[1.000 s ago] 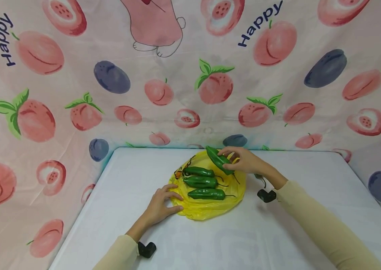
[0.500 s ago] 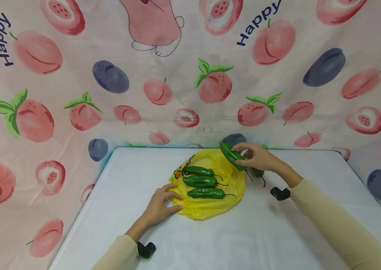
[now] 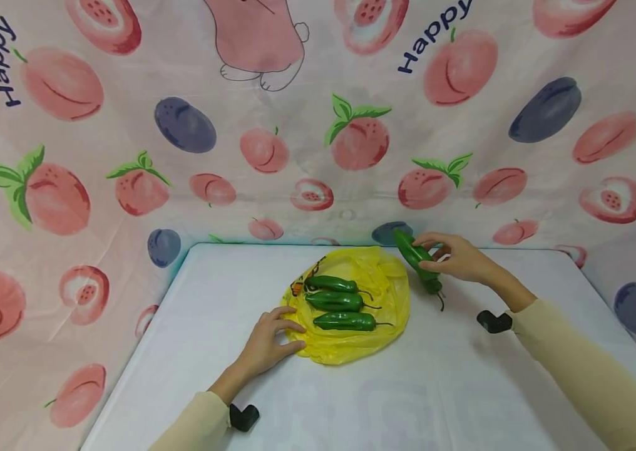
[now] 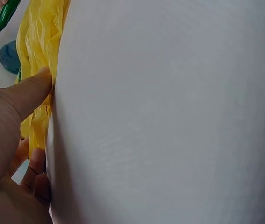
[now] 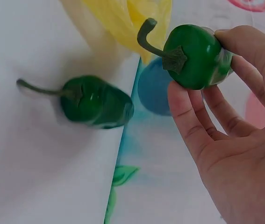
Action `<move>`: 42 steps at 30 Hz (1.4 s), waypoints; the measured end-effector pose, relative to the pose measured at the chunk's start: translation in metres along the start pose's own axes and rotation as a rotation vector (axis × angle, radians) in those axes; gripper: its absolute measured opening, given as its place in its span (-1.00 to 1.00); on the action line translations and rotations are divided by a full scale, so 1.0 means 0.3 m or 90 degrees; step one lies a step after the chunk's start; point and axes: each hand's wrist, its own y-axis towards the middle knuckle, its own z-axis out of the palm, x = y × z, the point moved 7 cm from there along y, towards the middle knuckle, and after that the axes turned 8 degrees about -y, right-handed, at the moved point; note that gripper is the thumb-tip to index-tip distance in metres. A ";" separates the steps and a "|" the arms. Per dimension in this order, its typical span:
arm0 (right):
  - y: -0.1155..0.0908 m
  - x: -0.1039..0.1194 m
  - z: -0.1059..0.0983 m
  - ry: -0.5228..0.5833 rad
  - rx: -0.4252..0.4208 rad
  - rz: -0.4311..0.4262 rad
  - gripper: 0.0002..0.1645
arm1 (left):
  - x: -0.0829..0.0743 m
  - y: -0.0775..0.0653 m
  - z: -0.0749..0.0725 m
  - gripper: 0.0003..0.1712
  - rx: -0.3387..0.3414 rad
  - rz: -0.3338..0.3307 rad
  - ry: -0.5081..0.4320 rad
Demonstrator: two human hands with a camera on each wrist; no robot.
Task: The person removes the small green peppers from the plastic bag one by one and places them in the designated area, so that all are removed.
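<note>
In the head view my right hand (image 3: 459, 258) pinches a glossy green chili pepper (image 3: 412, 252) between thumb and fingers, beyond the bag's right edge. Its curved stem shows in the right wrist view, where a second green pepper (image 5: 95, 101) lies on the table beside it. That one is mostly covered by the held pepper in the head view. Three more green peppers, including a front pepper (image 3: 343, 321), lie side by side on a flattened yellow plastic bag (image 3: 335, 351). My left hand (image 3: 267, 341) rests with spread fingers and thumb against the bag's left edge.
A white-covered table (image 3: 408, 401) carries everything. Behind its far edge hangs a pink fruit-print cloth (image 3: 295, 113), which also drapes along the sides. A black wrist piece (image 3: 495, 322) shows under the right sleeve, another black piece (image 3: 243, 418) by the left.
My right hand has carried the held pepper rightward from over the yellow bag to beside it, above the pepper lying on the table. The left hand has stayed in place.
</note>
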 end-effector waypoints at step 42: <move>-0.135 -0.178 -0.081 0.005 -0.048 0.095 -0.41 | 0.017 0.014 -0.002 -0.74 0.024 -0.023 -0.051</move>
